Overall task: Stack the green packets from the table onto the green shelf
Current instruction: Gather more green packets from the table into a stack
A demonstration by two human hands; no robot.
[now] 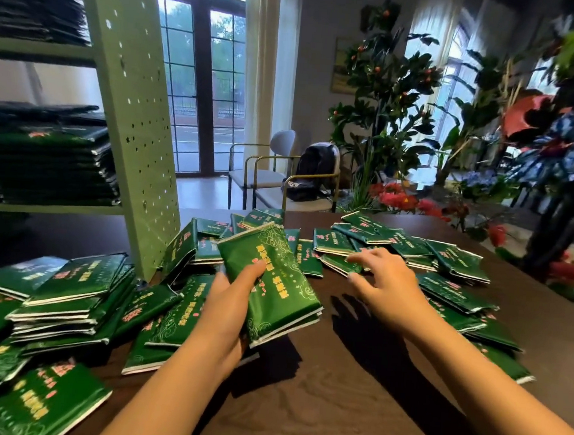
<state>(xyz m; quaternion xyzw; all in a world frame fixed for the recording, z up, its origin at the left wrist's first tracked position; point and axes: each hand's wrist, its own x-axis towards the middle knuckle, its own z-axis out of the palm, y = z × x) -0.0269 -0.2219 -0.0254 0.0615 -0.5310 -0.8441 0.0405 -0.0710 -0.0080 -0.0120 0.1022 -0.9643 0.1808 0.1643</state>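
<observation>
My left hand (pixel 228 310) grips a small stack of green packets (pixel 275 285) from below, thumb on top, lifted above the dark table (pixel 349 411). My right hand (pixel 388 287) reaches forward with spread fingers, its fingertips touching a green packet (pixel 340 263) that lies in the far pile. Several loose green packets (pixel 453 264) are scattered across the table at right, centre and left (pixel 66 303). The green shelf (pixel 139 109) stands at left, with a stack of green packets (pixel 46 164) on its middle level.
Darker packets (pixel 31 1) fill the upper shelf level. Beyond the table stand chairs (pixel 271 178), one holding a dark backpack (pixel 313 171), and large plants with red flowers (pixel 400 198) at right. A tall window (pixel 200 73) is behind.
</observation>
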